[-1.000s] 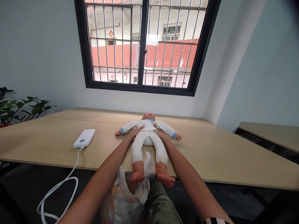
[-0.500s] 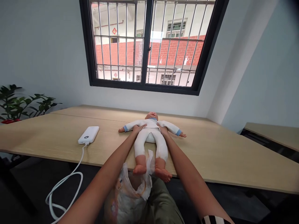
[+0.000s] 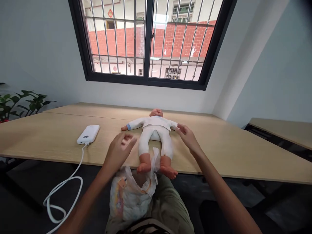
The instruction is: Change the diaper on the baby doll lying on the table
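Along the near edge of a pale wooden counter, a person's two bare hands stand open on either side of a baby doll lying face up in a white outfit with blue cuffs. Left of the doll's legs, the left hand is blurred, its fingers loosely spread and holding nothing, apart from the doll's thigh; whether it touches the counter cannot be told. Right of the doll's chest, the right hand is also empty, fingers open, its fingertips just beside or touching the doll's white sleeve. The doll's bare feet lie at the counter's edge, nearer the person than either hand. Below the hands, a printed plastic bag rests on the person's olive trousers, a translucent flap rising by the doll's legs; its contents are hard to make out. Beyond the left hand, a white power bank lies on the counter, its white cable looping down over the edge.
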{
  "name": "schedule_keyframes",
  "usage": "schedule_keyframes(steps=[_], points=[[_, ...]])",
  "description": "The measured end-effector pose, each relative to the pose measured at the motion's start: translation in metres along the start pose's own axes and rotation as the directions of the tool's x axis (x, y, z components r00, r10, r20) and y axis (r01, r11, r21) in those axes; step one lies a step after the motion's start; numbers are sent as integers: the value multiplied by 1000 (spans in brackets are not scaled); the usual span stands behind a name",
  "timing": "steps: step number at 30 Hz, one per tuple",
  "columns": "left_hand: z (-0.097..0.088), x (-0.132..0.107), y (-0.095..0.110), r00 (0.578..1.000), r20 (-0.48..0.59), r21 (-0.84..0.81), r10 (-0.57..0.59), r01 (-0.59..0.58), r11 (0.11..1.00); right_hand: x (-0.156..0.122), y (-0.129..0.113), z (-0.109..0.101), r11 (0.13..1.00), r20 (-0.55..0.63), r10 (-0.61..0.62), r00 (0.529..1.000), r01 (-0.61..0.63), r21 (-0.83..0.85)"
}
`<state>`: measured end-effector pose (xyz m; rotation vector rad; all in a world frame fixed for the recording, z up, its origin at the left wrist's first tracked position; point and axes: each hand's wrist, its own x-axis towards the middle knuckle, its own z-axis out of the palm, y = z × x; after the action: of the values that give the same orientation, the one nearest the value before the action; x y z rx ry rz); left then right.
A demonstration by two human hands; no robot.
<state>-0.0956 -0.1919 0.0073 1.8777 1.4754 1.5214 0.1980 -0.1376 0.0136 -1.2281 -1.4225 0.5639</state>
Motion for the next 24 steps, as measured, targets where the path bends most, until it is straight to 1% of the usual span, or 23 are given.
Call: schedule_keyframes(steps=[1, 3, 4, 5, 6, 7, 8, 9, 10, 11, 12, 13, 14, 15, 16, 17, 18, 19, 20, 21, 22, 23, 24], points=[[-12, -27, -6, 1000, 2, 65, -13, 12, 998, -23, -8, -7, 999, 39, -51, 998, 52, -14], [-28, -76, -26, 996, 65, 123, -68, 59, 991, -73, -23, -19, 988, 169, -124, 978, 137, -72], [-32, -96, -40, 988, 95, 119, -120, 108, 987, -97, -29, -25, 980, 253, -131, 958, 164, -112], [-32, -113, -55, 974, 121, 100, -193, 181, 978, -118, -33, -30, 974, 354, -111, 929, 173, -146], [-31, -126, -69, 946, 180, 54, -270, 264, 963, -135, -36, -35, 972, 439, -72, 896, 162, -171], [-27, -136, -81, 901, 295, -21, -317, 337, 941, -149, -36, -39, 971, 543, -9, 839, 138, -197], [-22, -144, -90, 848, 401, -70, -346, 405, 912, -158, -35, -41, 968, 619, 57, 783, 107, -225], [-18, -150, -95, 791, 492, -82, -363, 457, 885, -164, -32, -43, 965, 668, 120, 734, 73, -253], [-14, -153, -93, 745, 553, -72, -374, 490, 869, -168, -28, -43, 960, 693, 170, 700, 43, -278], [-12, -155, -87, 716, 584, -45, -382, 499, 865, -170, -23, -43, 955, 697, 204, 687, 18, -297], [-12, -156, -75, 703, 602, -15, -379, 484, 875, -171, -18, -42, 952, 689, 225, 689, -4, -307], [-15, -156, -59, 715, 600, -3, -360, 452, 892, -172, -13, -40, 951, 672, 236, 702, -25, -308], [-20, -154, -40, 712, 636, -14, -298, 397, 918, -172, -9, -38, 953, 654, 241, 717, -46, -301], [-26, -151, -21, 696, 687, -51, -208, 332, 942, -172, -6, -35, 955, 639, 243, 730, -67, -287], [-33, -146, -2, 658, 740, -80, -138, 289, 954, -172, -2, -32, 959, 621, 245, 744, -91, -269], [-38, -142, 14, 592, 800, -97, -99, 290, 952, -172, 0, -29, 961, 603, 250, 758, -120, -249], [-42, -137, 27, 513, 856, -116, -63, 309, 944, -173, 2, -26, 961, 590, 265, 763, -158, -227], [-42, -132, 35, 453, 892, -166, 3, 320, 933, -174, 4, -23, 956, 589, 291, 754, -208, -206], [-38, -129, 40, 392, 916, -222, 88, 311, 924, -175, 5, -19, 946, 602, 324, 730, -268, -183], [-32, -127, 40, 336, 926, -278, 174, 291, 915, -177, 6, -15, 928, 623, 359, 695, -340, -155], [-22, -126, 38, 284, 924, -330, 255, 255, 909, -180, 7, -11, 900, 652, 388, 651, -421, -115], [-11, -126, 35, 232, 920, -365, 317, 208, 907, -183, 7, -8, 860, 680, 409, 609, -507, -63], [1, -128, 31, 183, 919, -377, 349, 154, 913, -186, 8, -5, 805, 696, 430, 575, -593, -7]])
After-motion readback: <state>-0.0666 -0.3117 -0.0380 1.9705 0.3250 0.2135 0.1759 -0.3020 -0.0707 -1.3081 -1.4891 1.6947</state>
